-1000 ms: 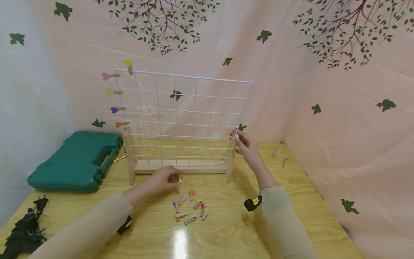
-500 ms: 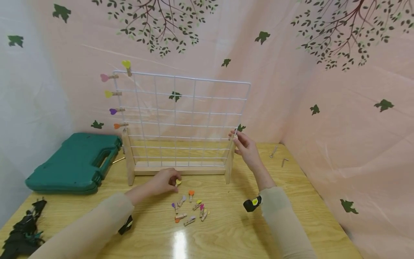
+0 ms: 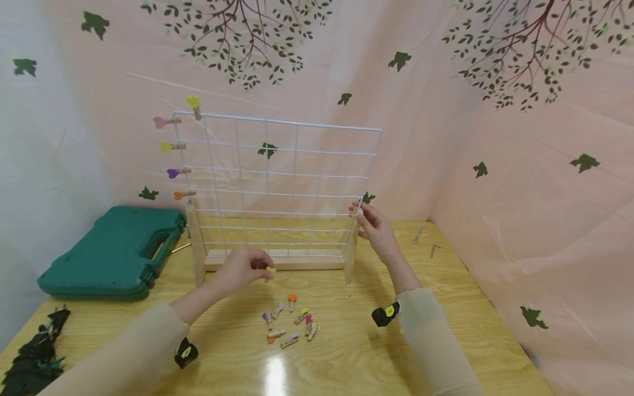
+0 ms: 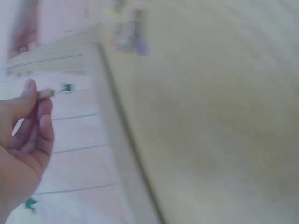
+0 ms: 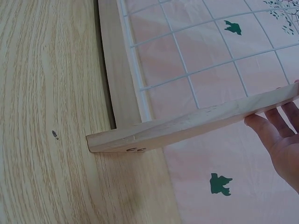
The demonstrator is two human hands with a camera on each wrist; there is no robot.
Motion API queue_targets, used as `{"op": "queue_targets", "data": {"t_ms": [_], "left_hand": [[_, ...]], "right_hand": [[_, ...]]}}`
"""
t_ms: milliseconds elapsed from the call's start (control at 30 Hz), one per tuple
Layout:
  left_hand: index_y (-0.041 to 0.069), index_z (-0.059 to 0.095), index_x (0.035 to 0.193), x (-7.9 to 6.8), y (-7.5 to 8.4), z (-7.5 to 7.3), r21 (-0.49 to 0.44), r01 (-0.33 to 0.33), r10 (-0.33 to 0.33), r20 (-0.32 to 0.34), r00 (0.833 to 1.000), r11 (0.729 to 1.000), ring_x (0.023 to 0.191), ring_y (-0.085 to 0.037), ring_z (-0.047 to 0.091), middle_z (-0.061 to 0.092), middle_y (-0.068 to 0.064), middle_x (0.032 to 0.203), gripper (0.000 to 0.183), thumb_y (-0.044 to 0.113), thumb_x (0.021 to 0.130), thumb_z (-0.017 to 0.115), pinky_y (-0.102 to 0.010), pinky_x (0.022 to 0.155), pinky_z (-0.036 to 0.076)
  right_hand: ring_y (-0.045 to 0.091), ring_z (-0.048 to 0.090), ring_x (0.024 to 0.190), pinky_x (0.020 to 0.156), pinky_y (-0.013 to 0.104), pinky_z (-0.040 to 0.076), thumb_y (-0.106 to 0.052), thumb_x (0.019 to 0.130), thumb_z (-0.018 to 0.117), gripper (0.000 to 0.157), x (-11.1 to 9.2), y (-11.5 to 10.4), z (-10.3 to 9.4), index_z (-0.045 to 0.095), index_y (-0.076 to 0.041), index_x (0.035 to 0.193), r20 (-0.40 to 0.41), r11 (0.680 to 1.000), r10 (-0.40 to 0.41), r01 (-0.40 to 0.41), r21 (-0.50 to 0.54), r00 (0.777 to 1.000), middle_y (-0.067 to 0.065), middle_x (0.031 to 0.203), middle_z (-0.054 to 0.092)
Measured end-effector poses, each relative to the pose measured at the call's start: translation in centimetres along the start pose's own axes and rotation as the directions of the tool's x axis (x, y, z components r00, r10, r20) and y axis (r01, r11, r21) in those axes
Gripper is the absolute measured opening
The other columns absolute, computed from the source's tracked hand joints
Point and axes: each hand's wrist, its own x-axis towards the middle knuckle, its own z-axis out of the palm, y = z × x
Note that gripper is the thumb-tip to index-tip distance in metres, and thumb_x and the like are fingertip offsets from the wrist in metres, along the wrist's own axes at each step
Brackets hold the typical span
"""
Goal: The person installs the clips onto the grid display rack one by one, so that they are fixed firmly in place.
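Just in front of the wooden stand's base (image 3: 277,264), my left hand (image 3: 240,270) pinches a small clothespin with a yellow heart (image 3: 271,270) between thumb and fingers. In the blurred left wrist view, the end of that wooden clothespin (image 4: 46,94) sticks out past the fingertips. My right hand (image 3: 381,234) grips the top of the right wooden upright (image 3: 350,250), beside the edge of the white wire grid (image 3: 296,125). From the right wrist, its fingers (image 5: 261,128) touch that upright. Several heart clothespins, such as the purple one (image 3: 172,173), are clipped along the grid's left edge; a yellow one (image 3: 193,102) tops it.
Loose heart clothespins, one of them orange (image 3: 293,298), lie scattered in front of the stand. A green case (image 3: 109,253) lies at the left, with a black object (image 3: 37,352) nearer. A bolt (image 3: 418,234) and a hex key (image 3: 435,250) lie at the right.
My left hand has picked the yellow heart clothespin up from the table and lifted it slightly, moving a little left. The right hand stays on the upright.
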Motion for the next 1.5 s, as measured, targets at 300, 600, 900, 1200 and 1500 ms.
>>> {"op": "queue_targets", "data": {"t_ms": [300,600,900,1200,1500], "left_hand": [[0.018,0.065,0.089,0.3,4.7,-6.2,-0.032,0.128,-0.131,-0.077,0.988,0.991,0.076,-0.012,0.062,0.066,0.003,0.084,0.014,0.030,0.081,0.065,-0.029,0.065,0.049],[0.013,0.069,0.092,2.3,9.9,-13.7,0.091,-0.041,0.066,-0.288,0.955,0.995,0.072,-0.010,0.063,0.068,-0.003,0.085,0.017,0.025,0.083,0.062,-0.017,0.061,0.048],[0.009,0.072,0.084,5.6,13.7,-20.3,0.282,-0.127,0.285,-0.637,0.717,0.951,0.076,0.000,0.045,0.062,0.008,0.079,0.022,0.029,0.076,0.068,-0.016,0.072,0.033],[0.011,0.072,0.089,8.0,12.8,-22.2,0.189,0.039,0.110,-0.710,0.696,0.981,0.073,0.002,0.030,0.046,0.017,0.075,0.030,0.037,0.075,0.068,-0.018,0.072,0.024],[0.014,0.071,0.091,8.7,12.5,-22.1,0.233,0.117,0.068,-0.657,0.751,0.966,0.075,-0.001,0.028,0.041,0.018,0.081,0.027,0.037,0.076,0.067,-0.022,0.070,0.023]], "right_hand": [[0.032,0.042,0.120,0.087,0.053,0.039,-0.014,0.094,0.044,0.039,0.0,0.0,0.1,0.040,-0.002,0.131,0.006,1.000,-0.003,0.003,0.018,1.000,0.021,0.132,0.042],[0.033,0.042,0.120,0.087,0.053,0.038,-0.016,0.094,0.045,0.039,-0.1,0.1,0.1,0.042,-0.005,0.131,0.005,1.000,0.001,-0.001,0.026,1.000,0.020,0.132,0.043],[0.032,0.043,0.120,0.088,0.054,0.038,-0.018,0.094,0.045,0.039,0.0,0.1,0.1,0.043,-0.008,0.131,0.009,1.000,0.003,-0.003,0.017,1.000,0.020,0.132,0.042],[0.034,0.043,0.119,0.086,0.053,0.040,-0.016,0.094,0.044,0.039,0.0,0.1,0.1,0.042,-0.006,0.131,0.009,1.000,-0.013,0.013,-0.002,1.000,0.020,0.131,0.044],[0.037,0.040,0.120,0.086,0.052,0.039,-0.013,0.094,0.044,0.038,0.1,0.1,0.0,0.042,-0.004,0.131,0.018,0.999,-0.021,0.020,0.031,1.000,0.022,0.132,0.042]]}}
